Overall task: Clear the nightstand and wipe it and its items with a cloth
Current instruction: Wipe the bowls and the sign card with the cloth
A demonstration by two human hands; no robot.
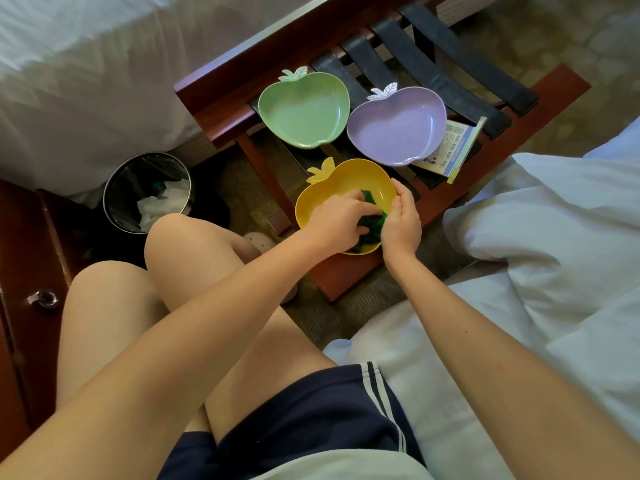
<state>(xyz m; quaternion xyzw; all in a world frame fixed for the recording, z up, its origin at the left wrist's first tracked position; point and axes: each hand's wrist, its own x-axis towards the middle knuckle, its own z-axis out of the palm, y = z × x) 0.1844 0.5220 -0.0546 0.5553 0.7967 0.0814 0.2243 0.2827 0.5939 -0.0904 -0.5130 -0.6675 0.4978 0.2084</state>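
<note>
A yellow apple-shaped bowl (330, 188) rests on the near edge of a wooden luggage rack (207, 98). My left hand (337, 221) presses a green cloth (372, 223) into the bowl's inside. At the bowl's right rim, my right hand (401, 226) grips the edge and steadies it. A green apple-shaped bowl (304, 110) and a purple one (398, 126) lie empty on the rack's black straps farther back. The dark wooden nightstand (20, 258) stands at the left edge, only partly in view.
A round bin (114, 192) with a black liner and white paper stands on the floor left of the rack. A printed leaflet (453, 147) lies under the purple bowl's right side. White bedding fills the right side and the top left. My bare knees are below.
</note>
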